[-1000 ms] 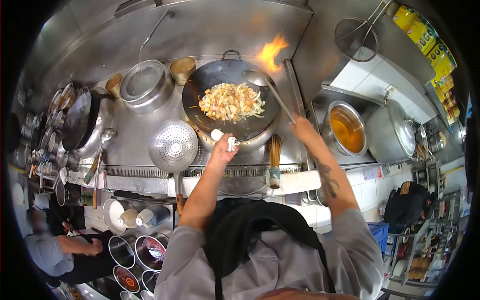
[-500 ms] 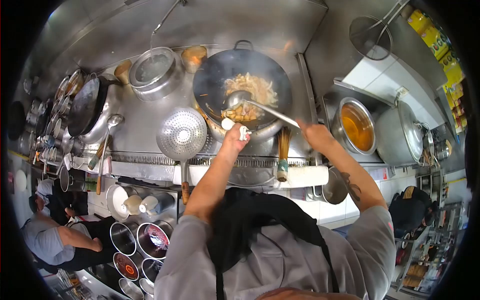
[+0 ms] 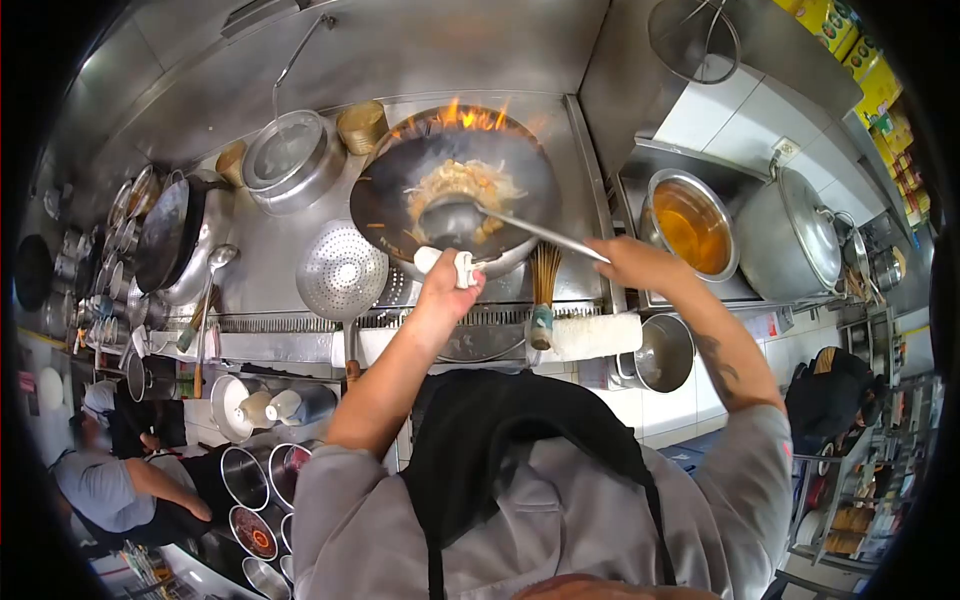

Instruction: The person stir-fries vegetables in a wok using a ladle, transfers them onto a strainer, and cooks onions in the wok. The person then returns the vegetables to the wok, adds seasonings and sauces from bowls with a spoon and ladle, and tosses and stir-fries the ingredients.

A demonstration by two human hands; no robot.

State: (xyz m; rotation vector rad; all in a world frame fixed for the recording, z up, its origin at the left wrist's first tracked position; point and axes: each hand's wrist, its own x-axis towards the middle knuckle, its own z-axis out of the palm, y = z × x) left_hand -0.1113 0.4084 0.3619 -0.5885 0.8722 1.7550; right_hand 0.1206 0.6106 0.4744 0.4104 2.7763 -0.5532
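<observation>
one wide, round view, worn on the person's head, looks forward and steeply down. the bare left hand (image 3: 450, 287) sits near mid-frame, the bare right hand (image 3: 640, 268) to its right, both seen from above at close range. just past the left fingers, the lens looks down into the broad black metal wok (image 3: 385, 205); farther past them, it faces the brushed grey steel back wall (image 3: 450, 50). nearer than the fingers, the grey short-sleeved shirt (image 3: 545, 500) fills the bottom. well left of the left fingers, the curved edge takes in a grey-shirted co-worker (image 3: 100, 490); well right of the right fingers, what looks like metal shelving (image 3: 880, 490), though the warping makes that hard to judge.
</observation>
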